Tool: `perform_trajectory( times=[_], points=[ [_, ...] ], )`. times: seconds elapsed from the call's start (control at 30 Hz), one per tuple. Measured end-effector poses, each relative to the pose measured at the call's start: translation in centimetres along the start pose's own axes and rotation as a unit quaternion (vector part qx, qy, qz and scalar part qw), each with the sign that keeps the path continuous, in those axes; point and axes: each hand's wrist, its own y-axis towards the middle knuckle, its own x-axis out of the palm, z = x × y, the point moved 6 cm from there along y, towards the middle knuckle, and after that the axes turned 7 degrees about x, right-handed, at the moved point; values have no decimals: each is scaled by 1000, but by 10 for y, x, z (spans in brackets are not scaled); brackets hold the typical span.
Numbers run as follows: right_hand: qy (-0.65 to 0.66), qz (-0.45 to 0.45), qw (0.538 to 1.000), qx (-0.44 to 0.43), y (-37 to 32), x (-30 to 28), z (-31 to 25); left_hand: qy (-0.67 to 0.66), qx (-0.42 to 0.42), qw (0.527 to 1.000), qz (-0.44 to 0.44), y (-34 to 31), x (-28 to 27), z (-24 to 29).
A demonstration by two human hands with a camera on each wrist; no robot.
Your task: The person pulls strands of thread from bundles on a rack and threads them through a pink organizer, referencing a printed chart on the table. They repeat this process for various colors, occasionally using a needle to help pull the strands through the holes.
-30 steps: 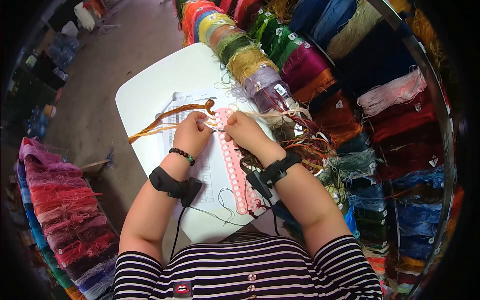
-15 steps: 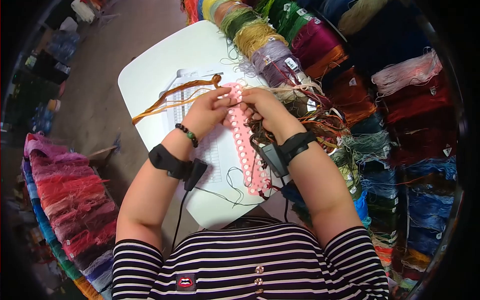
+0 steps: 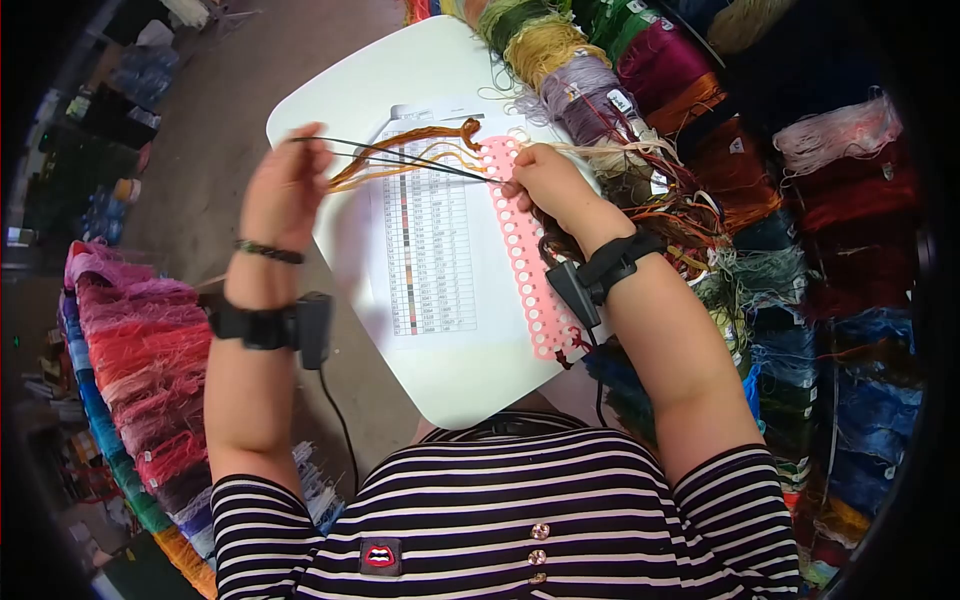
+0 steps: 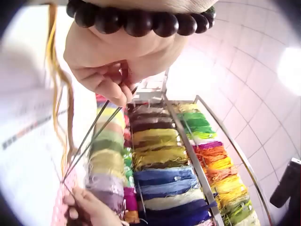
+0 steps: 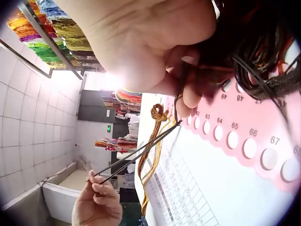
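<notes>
My left hand (image 3: 280, 195) is raised off the table's left side and pinches the ends of a dark thread (image 3: 400, 158). Two taut strands run from it to a pink card with numbered holes (image 3: 523, 265). At the card's upper part, my right hand (image 3: 560, 188) has its fingers curled at the edge, pinching the dark thread near the holes (image 5: 207, 127). An orange-brown thread bundle (image 3: 405, 140), looped at the card's top, trails left beneath the strands. Dark threads (image 5: 256, 70) hang on the card's other side, partly hidden by my right hand.
A printed chart (image 3: 435, 285) lies on the white table (image 3: 340, 100), left of the card. Yarn hanks (image 3: 585, 95) and loose tangled threads (image 3: 690, 220) crowd the right side. A rack of pink and red hanks (image 3: 150, 350) stands at left.
My left hand has moved from the card out to the left, drawing the dark thread taut. My right hand stays by the card's upper edge. The view has shifted.
</notes>
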Motion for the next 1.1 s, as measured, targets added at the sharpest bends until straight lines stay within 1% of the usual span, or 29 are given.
perform_trajectory(
  times=[0.03,0.1,0.17,0.2,0.27,0.3,0.33,0.37,0.4,0.43,0.47,0.57,0.67,0.77,0.87,0.9,0.93,0.97,1.0,1.07,1.1],
  points=[
    [-7,2,1000,-5,-2,0,-1,-15,43,999,-11,2,-21,23],
    [-18,8,1000,-7,-6,-1,-3,-33,96,995,11,-8,-65,73],
    [-25,13,1000,-4,-7,0,-5,-50,142,982,111,-23,-128,107],
    [-25,19,999,-8,-7,1,-4,-10,123,982,143,-31,-145,106],
    [-27,30,999,-15,-5,2,-2,69,84,973,206,-48,-185,82],
    [-24,30,999,-16,-6,3,-3,100,-10,978,184,-58,-220,47],
    [-21,30,999,-17,-8,5,-3,131,-104,973,160,-74,-246,19],
    [-18,31,999,-17,-10,5,-3,293,-139,920,221,-101,-225,11],
    [-7,33,999,-36,-14,6,-4,353,-179,889,229,-116,-217,-3],
    [4,35,998,-55,-20,7,-5,355,-194,895,188,-129,-215,-18],
    [14,36,997,-74,-25,8,-5,356,-210,897,158,-141,-200,-26],
    [14,34,988,-150,-56,2,0,301,-214,922,116,-166,-150,-33],
    [62,36,986,-150,-118,-10,2,275,-175,942,77,-167,-103,-18],
    [72,55,990,-108,-167,-32,26,260,-121,958,18,-152,-61,-4],
    [-8,131,981,-146,-213,-64,45,248,-88,964,-43,-133,-21,-9],
    [-31,178,971,-159,-228,-77,50,235,-90,965,-72,-126,-8,-16],
    [-116,261,943,-170,-246,-92,43,240,-88,962,-93,-121,9,-23],
    [-198,339,903,-173,-264,-105,37,247,-85,959,-113,-117,26,-30],
    [-246,406,859,-192,-273,-121,34,277,-43,948,-150,-110,39,-40],
    [-334,468,783,-239,-279,-143,28,308,37,925,-220,-100,84,-57],
    [-345,449,789,-237,-275,-150,23,326,77,909,-247,-98,102,-63]
  ],
)
